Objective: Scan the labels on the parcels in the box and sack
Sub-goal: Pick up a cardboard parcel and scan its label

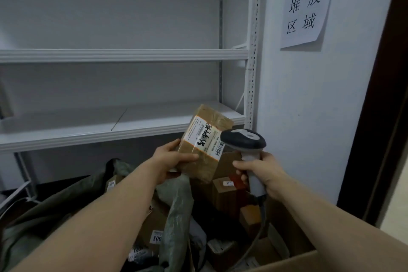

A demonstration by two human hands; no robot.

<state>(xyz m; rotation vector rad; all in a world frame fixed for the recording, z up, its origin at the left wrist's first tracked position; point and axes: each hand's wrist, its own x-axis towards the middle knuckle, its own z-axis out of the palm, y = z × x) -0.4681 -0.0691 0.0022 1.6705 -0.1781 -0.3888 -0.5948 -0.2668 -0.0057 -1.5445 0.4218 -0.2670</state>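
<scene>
Head view, largest item first. We saw a white metal shelving unit (123, 55) with two shelf boards in sight. Below it one green sack (176, 210) slumped open at lower left, and one cardboard box (293, 260) stood against it at lower right. One taped brown parcel (205, 161) was held up above both, in front of the lower board. The left hand (170, 161) gripped its lower left corner, thumb on the face and fingers curled behind. The right hand (262, 174) was wrapped round the handle of one corded scanner (242, 141), whose head stood just beside the barcode end of the parcel's white label (205, 139). We judged this parcel to be at the point of scanning, but no beam showed, so we could not tell whether it had read. We counted at least four further parcels (227, 192) in sack and box, the heap too dim for a full count. None bore any mark of being done, so most of the work seemed left.
</scene>
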